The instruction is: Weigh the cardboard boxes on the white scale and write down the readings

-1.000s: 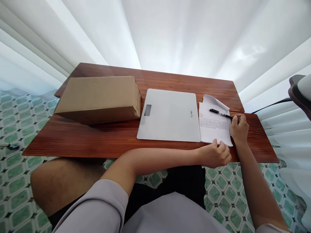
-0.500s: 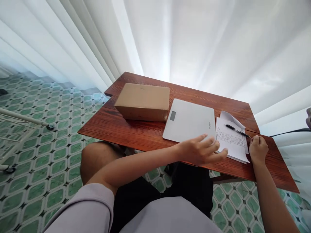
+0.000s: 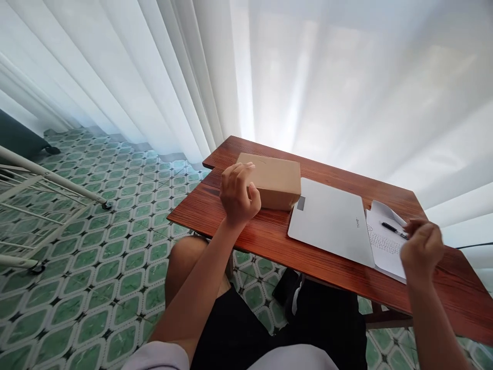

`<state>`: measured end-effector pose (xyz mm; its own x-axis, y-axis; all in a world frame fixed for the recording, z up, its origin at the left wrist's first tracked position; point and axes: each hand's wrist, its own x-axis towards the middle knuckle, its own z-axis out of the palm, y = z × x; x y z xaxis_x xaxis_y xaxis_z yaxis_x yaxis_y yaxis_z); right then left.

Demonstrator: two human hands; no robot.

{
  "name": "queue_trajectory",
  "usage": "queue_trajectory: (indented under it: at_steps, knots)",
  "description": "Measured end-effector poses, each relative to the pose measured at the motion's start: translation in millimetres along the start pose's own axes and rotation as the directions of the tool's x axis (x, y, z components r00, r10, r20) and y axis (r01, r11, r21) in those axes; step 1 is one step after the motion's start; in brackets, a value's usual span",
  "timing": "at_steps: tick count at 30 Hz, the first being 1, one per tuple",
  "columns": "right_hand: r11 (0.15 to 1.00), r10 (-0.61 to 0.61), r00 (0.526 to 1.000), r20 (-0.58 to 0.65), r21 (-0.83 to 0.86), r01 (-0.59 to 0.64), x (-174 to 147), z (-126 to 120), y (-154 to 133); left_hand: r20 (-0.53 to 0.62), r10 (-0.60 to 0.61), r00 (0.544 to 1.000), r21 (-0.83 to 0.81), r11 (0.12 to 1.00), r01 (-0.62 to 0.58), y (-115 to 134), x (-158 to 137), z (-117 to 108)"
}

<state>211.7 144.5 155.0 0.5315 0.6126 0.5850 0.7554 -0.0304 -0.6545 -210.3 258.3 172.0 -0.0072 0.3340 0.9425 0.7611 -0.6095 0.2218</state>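
At the left end of the table, my left hand (image 3: 239,192) is at the near left corner of a closed brown cardboard box (image 3: 275,174). Its fingers are bent and the thumb stands apart; whether they touch the box I cannot tell. Right of the box lies a flat white scale (image 3: 331,218) with a small grey display. My right hand (image 3: 422,249) hovers over the right edge of some written paper sheets (image 3: 385,241), its fingers loosely bent, slightly blurred, with nothing visible in them. A black pen (image 3: 393,229) rests on the sheets, its right end near that hand.
The brown wooden table (image 3: 246,246) has a stepped left edge. White curtains (image 3: 292,77) hang behind it. On the green tiled floor at left stands a white wire rack on casters (image 3: 57,187). My knees are at the table's front edge.
My left hand has swung left from over the scale's front edge to the box. My right hand has lifted off the table beside the pen. The view has turned left.
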Motion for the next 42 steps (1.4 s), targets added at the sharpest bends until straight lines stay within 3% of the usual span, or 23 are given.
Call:
queue_trajectory:
  at_steps: [3, 5, 9, 11, 13, 17, 21, 24, 29, 36, 42]
  knots:
    - [0.986, -0.041, 0.997, 0.059, 0.165, 0.030, -10, 48, -51, -0.006, -0.097, 0.995, 0.001, 0.995, 0.097, -14, -9, 0]
    - [0.954, -0.066, 0.983, 0.173, 0.300, 0.011, -20, 79, -84, -0.028, -0.182, 0.983, -0.013, 0.983, 0.182, -18, -12, 1]
    - [0.916, -0.084, 0.886, 0.456, 0.386, -0.111, -38, 127, -131, -0.012, -0.418, 0.909, -0.120, 0.903, 0.413, -21, -13, 2]
    - [0.904, -0.022, 0.829, 0.558, 0.366, -0.223, -43, 145, -142, 0.031, -0.542, 0.840, -0.222, 0.815, 0.535, -23, -13, 3]
    - [0.885, 0.053, 0.782, 0.621, 0.333, -0.324, -47, 158, -147, 0.043, -0.680, 0.732, -0.360, 0.673, 0.646, -26, -12, 5]
    - [0.868, 0.087, 0.746, 0.660, 0.318, -0.383, -52, 173, -154, 0.011, -0.858, 0.513, -0.538, 0.427, 0.727, -32, -12, 9]
    - [0.850, 0.039, 0.722, 0.691, 0.357, -0.388, -60, 175, -164, 0.114, -0.917, 0.381, -0.556, 0.259, 0.790, -34, -12, 10]
    - [0.845, 0.080, 0.739, 0.669, 0.348, -0.406, -64, 174, -168, 0.208, -0.925, 0.317, -0.523, 0.169, 0.835, -30, -14, 10]
    - [0.852, 0.087, 0.743, 0.663, 0.337, -0.401, -66, 173, -170, 0.272, -0.914, 0.302, -0.481, 0.142, 0.865, -19, -19, 12]
    - [0.857, 0.070, 0.754, 0.653, 0.348, -0.381, -66, 173, -172, 0.241, -0.888, 0.392, -0.430, 0.265, 0.863, -11, -28, 21]
    - [0.854, 0.026, 0.762, 0.647, 0.382, -0.353, -69, 169, -179, 0.201, -0.880, 0.431, -0.448, 0.309, 0.839, -12, -30, 21]
